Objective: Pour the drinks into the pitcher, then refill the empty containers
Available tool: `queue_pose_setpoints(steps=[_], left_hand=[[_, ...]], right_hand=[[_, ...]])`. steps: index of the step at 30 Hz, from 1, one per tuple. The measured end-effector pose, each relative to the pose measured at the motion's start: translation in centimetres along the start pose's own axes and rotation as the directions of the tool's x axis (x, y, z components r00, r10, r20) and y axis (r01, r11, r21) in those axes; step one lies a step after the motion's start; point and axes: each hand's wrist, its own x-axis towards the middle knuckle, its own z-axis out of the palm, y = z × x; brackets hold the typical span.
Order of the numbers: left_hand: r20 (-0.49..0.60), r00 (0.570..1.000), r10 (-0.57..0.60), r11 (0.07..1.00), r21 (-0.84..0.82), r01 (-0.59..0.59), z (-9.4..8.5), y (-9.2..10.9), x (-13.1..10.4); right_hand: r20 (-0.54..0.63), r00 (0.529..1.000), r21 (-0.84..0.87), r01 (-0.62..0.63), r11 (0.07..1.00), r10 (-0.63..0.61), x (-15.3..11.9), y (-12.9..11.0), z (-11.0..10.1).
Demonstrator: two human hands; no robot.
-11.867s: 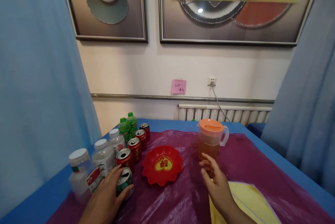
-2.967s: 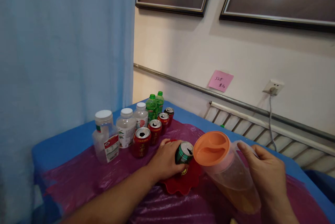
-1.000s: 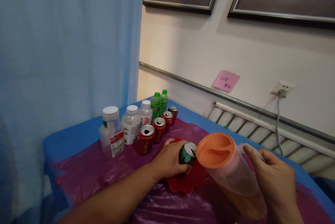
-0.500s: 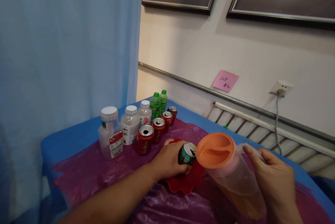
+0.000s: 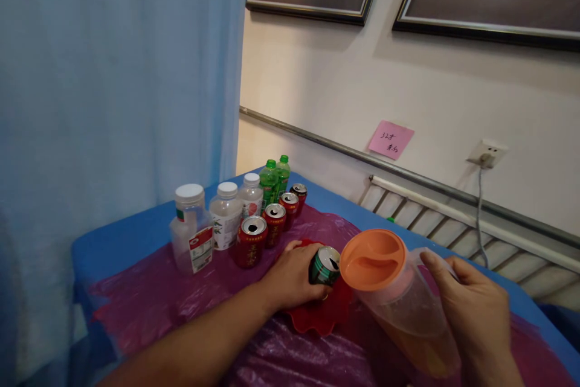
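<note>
Through the head camera I have my left hand point(image 5: 294, 278) wrapped round a green can point(image 5: 325, 267), the fingers point(image 5: 319, 291) parted only as wide as its smooth metal body. I hold the can tilted, its open silver top leaning towards the pitcher, over the scalloped red dish point(image 5: 315, 319); whether it touches the dish I can't tell.

My right hand point(image 5: 478, 308) is closed on the handle of the pitcher point(image 5: 414, 320), thumb along the top. The pitcher is translucent plastic, tipped towards the can, with amber liquid lying low along its body. Its round orange lid point(image 5: 374, 259) sits right by the can's rim, so there's hardly any room between them; contact is unclear.

On my left, four red cans point(image 5: 251, 247) stand upright in a slanting row, the nearest one close to my left hand. Beside them stand three clear bottles point(image 5: 226, 218) with white caps and two green bottles point(image 5: 269, 185), leaving little side room there. Crinkled, glossy purple sheeting point(image 5: 181, 302) spreads under my left forearm. The blue tabletop point(image 5: 118, 227) shows past it as a strip, its far edge running alongside the ribbed radiator point(image 5: 426, 224), its left corner near the folded blue curtain point(image 5: 122, 85).
</note>
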Motion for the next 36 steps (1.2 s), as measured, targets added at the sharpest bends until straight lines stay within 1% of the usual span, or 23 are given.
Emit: queue_pose_setpoints(steps=[7, 13, 19, 24, 29, 36], left_hand=[[0.000, 1.000, 0.017, 1.000, -0.007, -0.017, 0.1, -0.2, 0.0], [0.005, 1.000, 0.014, 1.000, 0.013, -0.014, 0.1, -0.1, 0.0], [0.013, 1.000, 0.009, 1.000, 0.013, -0.009, 0.0, -0.1, 0.0], [0.006, 1.000, 0.013, 1.000, -0.004, -0.013, -0.2, 0.1, 0.0], [0.004, 1.000, 0.008, 1.000, -0.011, -0.008, -0.3, 0.2, 0.0], [-0.003, 1.000, 0.005, 1.000, -0.025, -0.005, -0.3, 0.2, -0.1]], right_hand=[[-0.011, 1.000, 0.000, 0.014, 1.000, -0.014, -0.1, -0.5, 0.1], [-0.015, 0.999, -0.009, 0.035, 0.999, -0.035, 0.0, -0.2, 0.1], [-0.004, 1.000, 0.000, 0.007, 1.000, -0.007, -0.1, -0.4, 0.2], [-0.024, 0.999, 0.015, 0.039, 0.999, -0.039, -0.3, -1.0, 0.1], [-0.015, 0.998, 0.026, 0.062, 0.998, -0.062, -0.1, -1.2, 0.3], [-0.012, 0.999, 0.031, 0.046, 0.998, -0.045, 0.0, -1.0, 0.4]])
